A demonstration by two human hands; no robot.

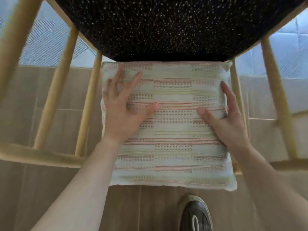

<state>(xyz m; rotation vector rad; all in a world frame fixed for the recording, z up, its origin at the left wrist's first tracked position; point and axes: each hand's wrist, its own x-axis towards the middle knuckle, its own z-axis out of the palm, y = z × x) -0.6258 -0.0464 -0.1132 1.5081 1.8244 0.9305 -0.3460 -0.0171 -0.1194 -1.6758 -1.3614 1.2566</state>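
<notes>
A: Cushion (175, 130) sits at frame centre, its 12 o'clock edge tucked against the dark backrest (166, 27). We judge the placing nearly done, with only squaring up and letting go left.

B: And our hands?

A: Left hand (126, 110) is flat at 9 o'clock, fingers spread. Right hand (226, 119) is at 3 o'clock, fingers straight and together along the edge, thumb on top. Neither grips.

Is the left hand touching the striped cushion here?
Touching. The head view shows the left hand lying flat on the striped cushion, fingers spread against its fabric.
</notes>
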